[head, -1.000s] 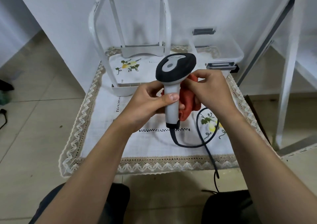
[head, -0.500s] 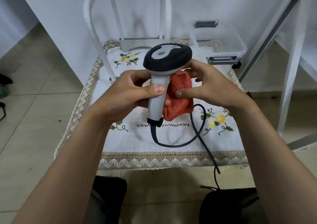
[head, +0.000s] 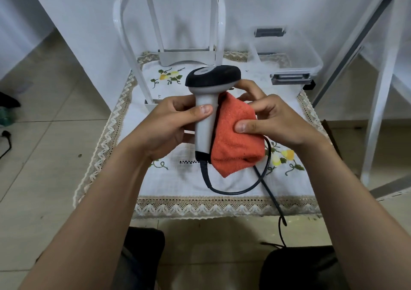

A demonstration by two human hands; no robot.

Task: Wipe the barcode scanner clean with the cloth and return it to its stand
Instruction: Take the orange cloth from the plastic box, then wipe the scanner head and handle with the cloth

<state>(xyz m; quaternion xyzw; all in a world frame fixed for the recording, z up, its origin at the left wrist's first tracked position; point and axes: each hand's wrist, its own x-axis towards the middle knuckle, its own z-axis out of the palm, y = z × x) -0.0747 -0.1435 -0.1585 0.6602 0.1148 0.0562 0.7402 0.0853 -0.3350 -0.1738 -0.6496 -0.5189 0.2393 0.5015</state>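
The barcode scanner (head: 205,120) has a black head and a grey handle, and stands upright above the small table. My left hand (head: 171,125) grips its handle, thumb across the front. An orange cloth (head: 236,140) is pressed against the handle's right side by my right hand (head: 269,120), thumb on the cloth. A black cable (head: 235,190) loops from the handle's base across the table and hangs off the front edge. The white frame stand (head: 186,56) sits at the back of the table, behind the scanner.
A white embroidered tablecloth with lace trim (head: 209,206) covers the table. A clear plastic lidded box (head: 287,51) stands at the back right. White shelf legs (head: 378,103) rise at the right. Tiled floor lies all around; my knees are below the front edge.
The scanner has tilted so its head faces more away from me. The cloth has slid down the handle's right side and hangs lower, with my right thumb now over it.
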